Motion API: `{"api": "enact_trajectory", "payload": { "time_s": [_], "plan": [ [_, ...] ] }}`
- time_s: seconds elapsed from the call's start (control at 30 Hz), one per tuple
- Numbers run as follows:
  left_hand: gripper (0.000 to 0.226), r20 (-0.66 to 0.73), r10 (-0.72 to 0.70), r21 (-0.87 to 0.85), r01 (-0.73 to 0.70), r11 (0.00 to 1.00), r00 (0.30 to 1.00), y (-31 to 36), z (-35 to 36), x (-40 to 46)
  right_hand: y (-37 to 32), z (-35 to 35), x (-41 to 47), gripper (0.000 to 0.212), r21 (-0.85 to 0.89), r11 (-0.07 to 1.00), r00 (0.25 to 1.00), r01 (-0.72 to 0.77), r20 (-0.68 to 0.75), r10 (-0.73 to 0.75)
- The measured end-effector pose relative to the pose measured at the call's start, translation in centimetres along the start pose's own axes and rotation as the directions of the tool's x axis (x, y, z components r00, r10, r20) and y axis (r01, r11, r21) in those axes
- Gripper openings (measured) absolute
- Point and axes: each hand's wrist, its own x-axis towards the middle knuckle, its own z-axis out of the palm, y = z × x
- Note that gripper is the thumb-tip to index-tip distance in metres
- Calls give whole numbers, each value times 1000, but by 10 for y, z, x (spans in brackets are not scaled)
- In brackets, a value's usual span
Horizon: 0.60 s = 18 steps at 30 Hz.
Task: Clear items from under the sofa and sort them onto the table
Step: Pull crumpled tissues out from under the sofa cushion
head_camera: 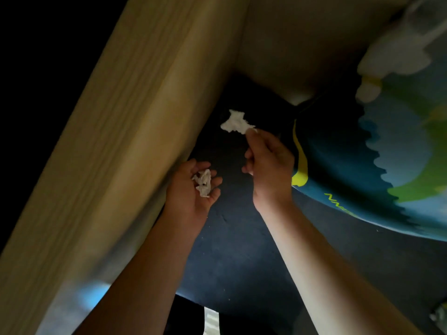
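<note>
My left hand (191,189) is palm up beside the beige sofa edge (135,131), cupping a small crumpled white paper scrap (204,183). My right hand (268,163) is a little higher and to the right, its fingertips pinching a larger crumpled white tissue (235,122), which hangs in front of the dark gap under the sofa. Both forearms reach in from the bottom of the frame.
A dark blue floor mat (242,250) lies under the hands. A rug or cushion printed in blue, green and yellow (387,146) fills the right side. The sofa's pale underside (302,44) spans the top. The gap beyond the tissue is black.
</note>
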Motion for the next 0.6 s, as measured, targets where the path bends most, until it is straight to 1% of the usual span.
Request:
{"api": "enact_trajectory", "payload": {
  "time_s": [0.13,0.33,0.4,0.47,0.6],
  "plan": [
    [31,35,35,-11,-35,999,999,-11,-6,-12,-1,-33,-28,11,-32,999,1000,9,27,-8],
    [36,113,84,48,-90,995,990,-38,5,-44,-12,-83,-69,25,28,999,998,18,63,-19],
    [34,144,81,85,-94,992,986,-47,12,-59,-18,-100,-85,23,30,999,998,26,54,-27],
    [32,188,64,137,-91,986,980,-54,20,-75,-23,-116,-100,19,6,999,998,32,48,-32],
    [34,277,19,198,-77,977,961,-70,26,-113,-33,-149,-142,16,-128,986,994,103,57,-96]
  ]
}}
